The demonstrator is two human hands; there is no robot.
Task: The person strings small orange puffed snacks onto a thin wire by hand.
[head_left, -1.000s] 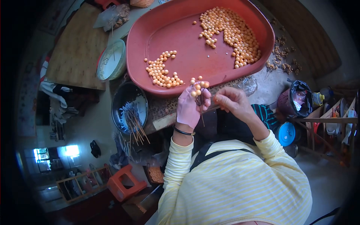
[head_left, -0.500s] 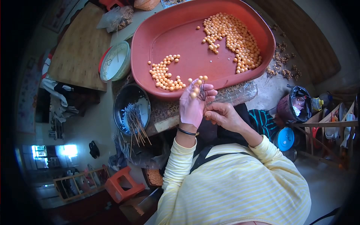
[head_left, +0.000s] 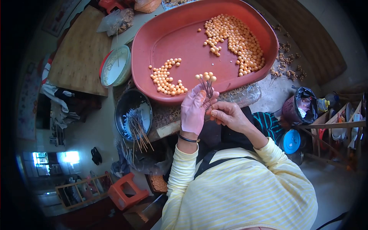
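My left hand, in a pink glove, grips a bunch of thin sticks tipped with orange balls, held upright just over the near rim of the red tray. My right hand is bare and pinches the lower ends of the same sticks, touching the left hand. Inside the tray lie two groups of loose orange balls, a small one near my hands and a large one at the far right.
A dark bowl of bare sticks sits left of my hands, with a white-and-green dish beyond it. A wooden board lies far left. Dried husks litter the right; a lined bin and blue lid stand nearby.
My right hand has moved left from apart to join the left hand on the sticks. The ball-tipped bunch has risen slightly above the tray rim.
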